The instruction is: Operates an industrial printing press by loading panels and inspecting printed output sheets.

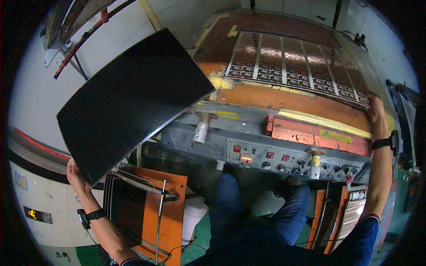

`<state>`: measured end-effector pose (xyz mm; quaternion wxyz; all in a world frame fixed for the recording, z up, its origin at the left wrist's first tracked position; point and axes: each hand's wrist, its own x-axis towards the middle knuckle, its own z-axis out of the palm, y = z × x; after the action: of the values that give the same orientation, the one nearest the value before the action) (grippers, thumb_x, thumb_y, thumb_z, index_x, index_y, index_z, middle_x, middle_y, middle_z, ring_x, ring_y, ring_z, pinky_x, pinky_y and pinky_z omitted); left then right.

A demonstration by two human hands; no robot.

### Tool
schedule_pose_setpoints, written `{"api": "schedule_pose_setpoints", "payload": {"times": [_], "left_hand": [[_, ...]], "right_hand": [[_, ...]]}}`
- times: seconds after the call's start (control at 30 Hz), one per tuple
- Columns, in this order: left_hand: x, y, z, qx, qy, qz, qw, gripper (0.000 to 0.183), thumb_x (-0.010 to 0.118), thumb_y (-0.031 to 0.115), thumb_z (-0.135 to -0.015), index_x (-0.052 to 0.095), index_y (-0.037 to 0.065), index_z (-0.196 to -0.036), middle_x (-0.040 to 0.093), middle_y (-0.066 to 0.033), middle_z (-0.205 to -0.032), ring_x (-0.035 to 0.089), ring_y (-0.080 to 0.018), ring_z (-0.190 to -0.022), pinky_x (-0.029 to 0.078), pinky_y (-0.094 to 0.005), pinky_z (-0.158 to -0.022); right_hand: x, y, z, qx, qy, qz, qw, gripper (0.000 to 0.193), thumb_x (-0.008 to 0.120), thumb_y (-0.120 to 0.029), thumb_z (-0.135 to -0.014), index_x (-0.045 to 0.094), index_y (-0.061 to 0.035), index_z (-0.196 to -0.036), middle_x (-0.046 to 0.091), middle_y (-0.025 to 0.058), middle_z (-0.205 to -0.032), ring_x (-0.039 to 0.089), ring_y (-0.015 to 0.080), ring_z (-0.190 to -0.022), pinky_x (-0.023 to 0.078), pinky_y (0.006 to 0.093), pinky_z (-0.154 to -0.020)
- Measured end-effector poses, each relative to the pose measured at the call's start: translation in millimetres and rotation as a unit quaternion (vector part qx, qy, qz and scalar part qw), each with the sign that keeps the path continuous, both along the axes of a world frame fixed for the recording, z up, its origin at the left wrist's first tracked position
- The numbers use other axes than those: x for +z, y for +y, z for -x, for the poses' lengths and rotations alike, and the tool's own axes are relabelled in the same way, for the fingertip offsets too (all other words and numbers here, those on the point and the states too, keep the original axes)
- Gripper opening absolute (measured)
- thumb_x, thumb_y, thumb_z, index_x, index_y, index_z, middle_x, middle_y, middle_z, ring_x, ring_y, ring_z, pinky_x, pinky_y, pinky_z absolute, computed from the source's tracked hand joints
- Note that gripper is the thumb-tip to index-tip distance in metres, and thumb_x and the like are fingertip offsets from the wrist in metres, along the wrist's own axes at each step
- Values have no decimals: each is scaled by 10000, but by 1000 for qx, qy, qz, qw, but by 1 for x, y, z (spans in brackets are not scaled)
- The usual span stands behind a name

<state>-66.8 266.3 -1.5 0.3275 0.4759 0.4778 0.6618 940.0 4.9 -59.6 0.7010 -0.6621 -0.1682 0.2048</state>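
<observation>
A large glossy black panel is tilted at the left. My left hand grips its lower left corner, with the fingers partly hidden by the panel. On the machine's orange-brown bed lies a copper-coloured panel with a repeated circuit pattern, split by pale strips. My right hand is at that panel's near right corner, its fingers closed on the edge. The black panel's right corner overlaps the left side of the machine front.
Below the bed is a control panel with red switches, knobs and a lit display. An orange rack with dark sheets stands at lower left, another rack at lower right. A red bar hangs upper left.
</observation>
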Motion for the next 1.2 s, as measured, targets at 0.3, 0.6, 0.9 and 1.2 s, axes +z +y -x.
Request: {"api": "schedule_pose_setpoints", "payload": {"times": [0.3,0.6,0.9,1.2], "left_hand": [[-1,-1,0,-9,-13,-6,1000,210,510,107,-945,560,6,-1123,627,-107,-1075,604,-210,-964,483,-343,-858],[-1,-5,-4,-12,21,-34,999,233,543,142,-935,569,5,-1121,625,-96,-1070,596,-204,-978,479,-346,-860],[-3,-6,-6,6,28,-4,1000,229,531,152,-947,566,9,-1123,631,-100,-1073,601,-206,-978,472,-335,-876],[-9,-4,-8,29,-11,5,1000,211,553,147,-937,564,14,-1101,635,-93,-1072,602,-191,-986,465,-327,-891]], "right_hand": [[-2,-8,-6,69,-64,13,996,232,502,-110,-895,584,51,-1041,646,126,-885,640,223,-740,540,343,-677],[3,-10,9,51,-57,16,997,213,499,-102,-876,598,42,-998,642,110,-868,620,197,-675,521,327,-625],[8,-2,9,5,-215,73,974,156,555,-177,-879,616,-36,-908,524,-25,-773,434,75,-637,362,250,-570],[15,5,7,17,-227,139,964,144,580,-224,-883,596,-85,-913,523,-39,-776,423,50,-637,341,236,-558]]}}
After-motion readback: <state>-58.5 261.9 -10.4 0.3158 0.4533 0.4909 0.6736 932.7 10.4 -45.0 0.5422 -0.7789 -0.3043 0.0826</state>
